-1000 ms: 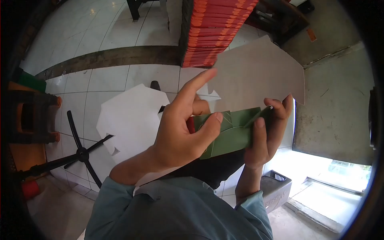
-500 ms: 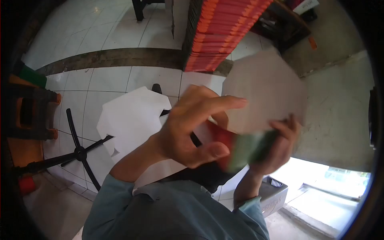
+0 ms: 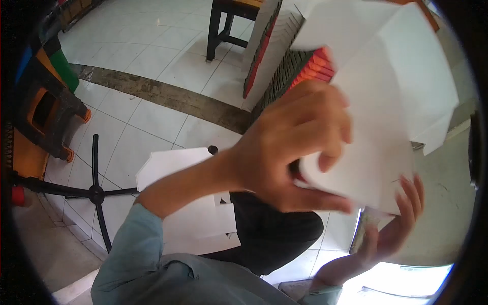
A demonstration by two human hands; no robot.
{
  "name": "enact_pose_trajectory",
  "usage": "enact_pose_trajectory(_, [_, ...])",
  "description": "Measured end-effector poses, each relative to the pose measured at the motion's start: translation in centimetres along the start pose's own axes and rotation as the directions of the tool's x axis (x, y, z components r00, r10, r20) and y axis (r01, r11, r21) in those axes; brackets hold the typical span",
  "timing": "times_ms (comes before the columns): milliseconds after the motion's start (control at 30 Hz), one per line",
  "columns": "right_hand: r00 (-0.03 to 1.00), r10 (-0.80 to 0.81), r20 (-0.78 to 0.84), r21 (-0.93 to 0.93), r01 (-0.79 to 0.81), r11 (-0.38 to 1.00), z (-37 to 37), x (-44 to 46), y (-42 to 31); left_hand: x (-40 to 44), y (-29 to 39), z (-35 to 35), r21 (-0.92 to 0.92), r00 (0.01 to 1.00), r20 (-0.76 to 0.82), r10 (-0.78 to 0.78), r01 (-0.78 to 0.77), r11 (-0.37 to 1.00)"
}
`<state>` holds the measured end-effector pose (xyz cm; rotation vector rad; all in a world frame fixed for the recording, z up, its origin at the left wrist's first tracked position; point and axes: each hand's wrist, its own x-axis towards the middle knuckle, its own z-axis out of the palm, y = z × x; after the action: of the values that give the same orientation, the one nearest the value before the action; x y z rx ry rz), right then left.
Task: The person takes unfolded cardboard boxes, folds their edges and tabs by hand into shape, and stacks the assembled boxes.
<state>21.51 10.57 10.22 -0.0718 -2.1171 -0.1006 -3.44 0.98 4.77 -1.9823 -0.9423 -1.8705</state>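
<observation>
A partly folded cardboard box blank [image 3: 376,101], white on the side facing me, is raised at the upper right, with creased panels and flaps. My left hand [image 3: 300,152] is closed on its near left edge, fingers curled and the thumb stretched along the lower edge. At the blank's lower right corner is my right hand [image 3: 391,229], its fingers bent against the edge and its thumb below; motion blurs the contact. Under my left forearm, another flat white cardboard blank [image 3: 203,223] with small cut slots lies across my lap.
A stack of red-orange folded cardboard [image 3: 315,68] stands behind the raised blank. A black and orange plastic stool [image 3: 43,109] and a black cross-shaped stand [image 3: 96,193] are at the left. A dark-legged stool [image 3: 218,35] stands on the tiled floor.
The raised blank has moved up and right and turned, so its printed red and green part no longer shows. Both hands moved right with it; my left fingers curled in. The view has shifted.
</observation>
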Motion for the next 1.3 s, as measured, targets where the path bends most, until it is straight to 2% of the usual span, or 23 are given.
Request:
enact_pose_trajectory(33, [0.988,0.025,0.152,-0.143,-0.003,0.990,0.6,1.3,0.5,1.9,-1.1,-0.5,0.077,0.989,0.031,0.141,-0.143,0.987])
enact_pose_trajectory(67, [0.953,0.072,0.295,-0.284,0.016,0.959,1.1,2.4,1.2,3.4,-1.8,-0.9,0.132,0.977,0.000,0.213,-0.211,0.969])
enact_pose_trajectory(133, [0.951,0.200,0.234,-0.091,-0.184,0.979,2.0,3.4,5.8,6.1,-3.6,-1.8,0.256,0.950,-0.077,0.301,-0.273,0.927])
enact_pose_trajectory(200, [0.966,0.253,-0.047,0.108,-0.247,0.963,4.7,5.2,10.3,6.6,-7.8,-2.7,0.361,0.956,-0.183,0.230,-0.152,0.920])
enact_pose_trajectory(267, [0.903,0.373,-0.211,0.305,-0.302,0.903,7.9,8.9,11.3,6.3,-12.1,-3.2,0.436,0.974,-0.202,0.105,-0.007,0.900])
enact_pose_trajectory(300, [0.910,0.371,-0.185,0.321,-0.301,0.898,9.2,10.3,12.7,5.7,-13.8,-2.9,0.468,0.987,-0.155,-0.049,0.116,0.876])
enact_pose_trajectory(367, [0.923,0.372,-0.102,0.353,-0.316,0.881,12.1,11.8,15.9,4.0,-17.9,-2.0,0.646,0.997,-0.025,-0.067,0.067,0.761])
enact_pose_trajectory(400, [0.927,0.373,-0.049,0.369,-0.330,0.869,13.6,12.0,17.3,3.3,-18.6,-1.9,0.647,0.998,-0.025,-0.066,0.066,0.760])
enact_pose_trajectory(467, [0.947,0.322,0.015,0.346,-0.307,0.887,16.2,11.0,19.9,2.7,-19.6,-2.1,0.603,0.982,0.102,-0.161,0.067,0.795])
enact_pose_trajectory(533, [0.962,0.261,0.082,0.333,-0.273,0.903,17.3,9.7,21.7,2.7,-19.6,-2.3,0.640,0.983,0.083,-0.163,0.073,0.764])
enact_pose_trajectory(600, [0.930,0.259,0.261,0.137,-0.301,0.944,16.4,7.9,22.8,2.7,-19.7,-2.6,0.684,0.985,0.043,-0.168,0.093,0.723])
enact_pose_trajectory(633, [0.933,0.235,0.273,0.147,-0.282,0.948,16.0,8.0,23.1,2.9,-20.1,-2.6,0.671,0.992,0.057,-0.114,0.047,0.740])
enact_pose_trajectory(667, [0.945,0.144,0.295,-0.058,-0.132,0.990,15.7,8.2,23.3,3.0,-20.3,-2.5,0.658,0.996,0.071,-0.061,0.000,0.753])
enact_pose_trajectory(700, [0.944,0.057,0.325,-0.255,0.029,0.967,15.6,8.6,22.8,3.3,-20.2,-2.2,0.659,0.998,0.066,0.018,-0.057,0.750])
enact_pose_trajectory(733, [0.945,0.042,0.325,-0.244,0.041,0.969,15.7,8.8,22.3,3.5,-20.0,-2.2,0.670,0.998,0.058,0.019,-0.053,0.740])
enact_pose_trajectory(800, [0.988,-0.047,0.147,-0.227,0.080,0.971,16.0,9.8,19.6,3.9,-19.9,-2.0,0.615,0.995,0.095,-0.010,-0.050,0.787])
enact_pose_trajectory(933, [0.980,-0.059,0.188,-0.073,0.074,0.995,17.3,12.9,10.6,4.4,-19.2,-1.4,0.620,0.993,0.079,0.084,-0.115,0.776])
enact_pose_trajectory(967, [0.981,-0.047,0.189,-0.076,0.062,0.995,17.8,12.9,10.3,4.2,-18.9,-1.2,0.613,0.993,0.086,0.080,-0.116,0.782])
enact_pose_trajectory(1033, [0.985,-0.037,0.170,-0.261,0.081,0.962,18.7,13.2,10.1,3.8,-18.5,-1.0,0.597,0.991,0.104,0.087,-0.132,0.792])
enact_pose_trajectory(1067, [0.985,-0.032,0.171,-0.267,0.078,0.961,19.2,13.1,9.7,3.7,-18.6,-0.8,0.590,0.991,0.105,0.089,-0.134,0.796])
enact_pose_trajectory(1133, [0.985,-0.079,0.154,-0.282,0.120,0.952,19.9,12.8,9.3,3.6,-18.7,-0.5,0.590,0.977,0.073,0.200,-0.204,0.781])
enact_pose_trajectory(1233, [0.952,0.024,0.306,-0.253,0.057,0.966,19.0,12.8,9.2,3.9,-18.7,-2.0,0.615,0.974,0.167,0.154,-0.225,0.756])
enact_pose_trajectory(1300, [0.917,0.088,0.389,-0.213,-0.004,0.977,18.9,12.9,9.4,4.4,-20.4,-2.6,0.606,0.982,0.129,0.141,-0.190,0.772])
